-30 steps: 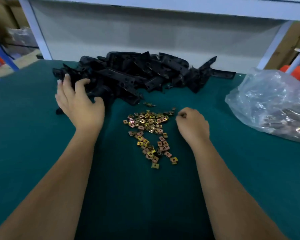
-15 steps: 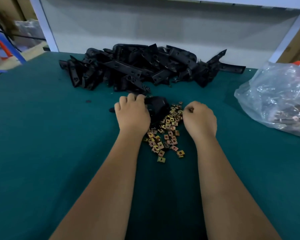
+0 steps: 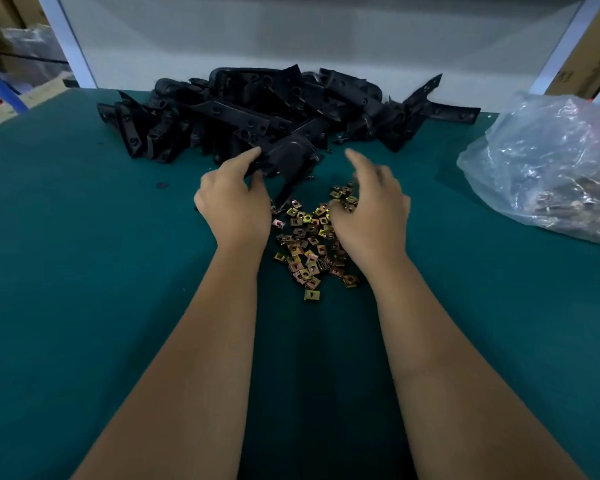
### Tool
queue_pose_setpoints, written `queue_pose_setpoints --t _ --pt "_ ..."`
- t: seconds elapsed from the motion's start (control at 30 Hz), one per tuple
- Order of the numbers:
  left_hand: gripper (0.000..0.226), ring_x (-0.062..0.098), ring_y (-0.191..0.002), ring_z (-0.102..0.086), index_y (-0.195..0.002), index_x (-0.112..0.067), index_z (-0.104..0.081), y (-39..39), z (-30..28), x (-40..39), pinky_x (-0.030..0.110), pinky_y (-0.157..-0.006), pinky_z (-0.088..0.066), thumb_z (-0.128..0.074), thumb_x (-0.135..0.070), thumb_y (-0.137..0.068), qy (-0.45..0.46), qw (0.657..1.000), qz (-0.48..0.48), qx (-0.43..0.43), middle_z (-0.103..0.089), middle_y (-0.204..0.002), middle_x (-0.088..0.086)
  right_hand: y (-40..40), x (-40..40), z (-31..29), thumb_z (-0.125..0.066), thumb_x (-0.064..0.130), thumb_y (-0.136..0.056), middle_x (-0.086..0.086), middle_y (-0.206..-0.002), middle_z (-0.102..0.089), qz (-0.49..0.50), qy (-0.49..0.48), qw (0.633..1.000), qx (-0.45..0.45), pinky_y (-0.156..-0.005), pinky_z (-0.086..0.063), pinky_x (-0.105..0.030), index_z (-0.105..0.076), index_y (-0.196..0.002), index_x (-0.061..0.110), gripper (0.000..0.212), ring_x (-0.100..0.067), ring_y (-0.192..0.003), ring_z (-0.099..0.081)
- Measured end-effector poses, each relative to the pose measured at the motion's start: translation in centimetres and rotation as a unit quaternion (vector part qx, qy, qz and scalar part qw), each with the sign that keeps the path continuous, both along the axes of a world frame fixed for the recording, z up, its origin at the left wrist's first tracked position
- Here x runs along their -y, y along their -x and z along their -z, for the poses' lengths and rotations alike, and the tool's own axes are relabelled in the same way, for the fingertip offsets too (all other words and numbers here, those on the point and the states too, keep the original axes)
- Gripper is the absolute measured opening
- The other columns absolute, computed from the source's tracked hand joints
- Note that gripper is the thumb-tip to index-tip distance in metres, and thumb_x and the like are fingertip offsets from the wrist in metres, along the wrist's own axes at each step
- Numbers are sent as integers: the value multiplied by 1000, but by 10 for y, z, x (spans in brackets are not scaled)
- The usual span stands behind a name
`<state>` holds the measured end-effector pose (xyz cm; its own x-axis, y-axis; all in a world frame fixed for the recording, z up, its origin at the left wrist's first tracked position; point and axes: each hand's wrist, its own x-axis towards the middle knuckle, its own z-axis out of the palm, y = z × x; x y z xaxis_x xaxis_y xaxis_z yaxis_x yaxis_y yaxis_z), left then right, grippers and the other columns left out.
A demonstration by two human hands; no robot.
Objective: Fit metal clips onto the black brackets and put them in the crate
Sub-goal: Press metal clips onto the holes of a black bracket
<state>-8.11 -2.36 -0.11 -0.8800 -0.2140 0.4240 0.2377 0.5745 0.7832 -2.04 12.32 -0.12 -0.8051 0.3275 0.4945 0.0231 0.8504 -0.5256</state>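
Observation:
A black bracket (image 3: 289,160) is lifted at the near edge of the bracket pile (image 3: 274,109), and my left hand (image 3: 234,199) grips its left side with thumb and fingers. Just below it, several small brass-coloured metal clips (image 3: 310,237) lie scattered on the green table (image 3: 84,254). My right hand (image 3: 369,206) hovers over the right part of the clips, index finger stretched toward the bracket and the other fingers blurred. Its thumb and palm side are hidden, so a pinched clip cannot be made out. No crate is in view.
A clear plastic bag (image 3: 548,161) with more metal parts lies at the right edge of the table. A white wall panel (image 3: 291,39) with white frame posts stands right behind the bracket pile. Boxes and a blue frame show at far left.
My left hand has taken a bracket from the left of the pile to the middle and raised it above the clips. My right hand has gone from a closed pinch to a looser, reaching pose.

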Motion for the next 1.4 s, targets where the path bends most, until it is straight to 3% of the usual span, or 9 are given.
queue_pose_setpoints --t 0.13,0.27,0.37,0.57,0.8,0.93,1.1,1.27,1.4 --pt "41 15 -102 -54 -120 -40 -66 -6 -2 -4 31 -91 -20 -49 -17 -91 33 998 46 18 -72 -99 -7 1 8 1 -70 11 -80 -1 -121 -56 -57 -83 993 -58 -98 -34 -40 -63 -128 27 51 -24 -113 -50" --pt "48 13 -120 -49 -126 -36 -64 -7 -6 -1 32 -95 -18 -54 -8 -88 43 995 85 -23 -65 -124 -8 4 8 -1 -73 18 -85 3 -112 -62 -52 -58 991 -113 -87 -34 -32 -71 -103 18 18 -21 -104 -55" --pt "62 27 -139 -29 -139 -28 -52 -16 -12 -5 45 -111 -20 -62 -12 -80 54 994 -5 -94 -43 -147 1 7 10 -2 -68 22 -91 2 -105 -58 -77 24 987 -136 -79 -41 -27 -67 -107 12 19 -8 -92 -53" --pt "53 32 -133 -31 -129 -13 -53 -35 -19 -18 51 -112 -18 -60 -9 -76 -79 978 -60 -186 -35 -145 16 8 18 2 -56 20 -99 -1 -113 -46 -99 127 984 -76 -75 -35 -3 -54 -122 6 27 4 -85 -39" --pt "30 21 -101 -42 -105 -11 -56 -31 -15 -22 46 -82 -42 -56 -1 -76 -32 935 30 -351 -48 -115 6 8 15 -2 -49 27 -103 -1 -97 -61 -34 260 961 -87 -73 -39 -24 -57 -105 13 17 -14 -87 -55" --pt "15 7 -68 -51 -85 -19 -57 -31 -11 -23 33 -63 -46 -48 -8 -85 -140 962 140 -187 -57 -75 -13 8 14 -5 -47 28 -103 2 -74 -56 -16 340 933 -112 -65 -41 -28 -59 -98 15 19 -15 -70 -52" --pt "16 -10 -75 -54 -102 -26 -52 -26 -12 -22 10 -71 -43 -58 -27 -87 -284 943 168 -40 -59 -90 -17 7 25 -9 -51 23 -101 9 -68 -53 -76 331 932 -126 -61 -37 -19 -61 -84 9 25 1 -61 -45" --pt "28 5 -107 -64 -125 -12 -57 -20 -14 -23 27 -99 -50 -56 -11 -97 -335 921 195 23 -68 -116 -4 5 26 -5 -52 28 -100 16 -99 -67 -133 263 955 -43 -75 -40 -8 -69 -113 20 23 3 -91 -59" --pt "15 17 -107 -66 -112 -15 -61 -6 -12 -9 35 -89 -58 -54 -9 -100 -464 870 132 101 -69 -115 0 4 4 -1 -46 18 -101 8 -116 -62 -70 185 980 16 -87 -41 -14 -64 -127 22 32 -8 -110 -55"
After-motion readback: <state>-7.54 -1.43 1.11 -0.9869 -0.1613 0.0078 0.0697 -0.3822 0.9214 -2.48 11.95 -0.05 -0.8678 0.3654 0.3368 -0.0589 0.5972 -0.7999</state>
